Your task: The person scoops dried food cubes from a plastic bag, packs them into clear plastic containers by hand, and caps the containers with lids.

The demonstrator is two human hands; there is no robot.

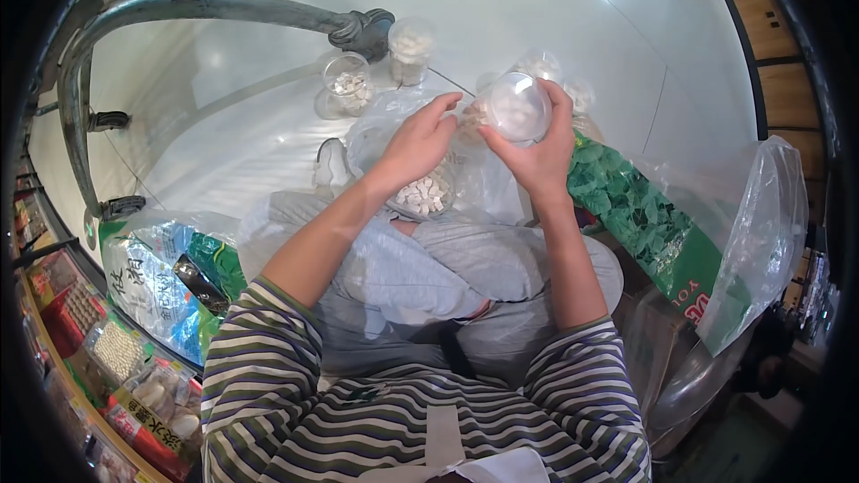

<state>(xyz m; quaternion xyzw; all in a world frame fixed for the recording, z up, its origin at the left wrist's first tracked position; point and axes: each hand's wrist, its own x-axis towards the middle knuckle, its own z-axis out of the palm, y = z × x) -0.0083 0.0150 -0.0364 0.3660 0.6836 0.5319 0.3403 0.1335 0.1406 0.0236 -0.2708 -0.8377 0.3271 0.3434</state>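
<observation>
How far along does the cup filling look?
Apparently done: a tall cup and a shorter cup stand on the floor with white pieces inside.
In hand: the right hand holds a clear cup, its fill unclear; the left hand is open nearby.
Probably left: the loose pile in clear plastic near the lap.

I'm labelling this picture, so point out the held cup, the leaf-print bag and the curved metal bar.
Held cup [519, 109]: head view, on its clear round end.
Leaf-print bag [626, 206]: head view, on its green leaves.
Curved metal bar [215, 5]: head view, on its upper stretch.
</observation>
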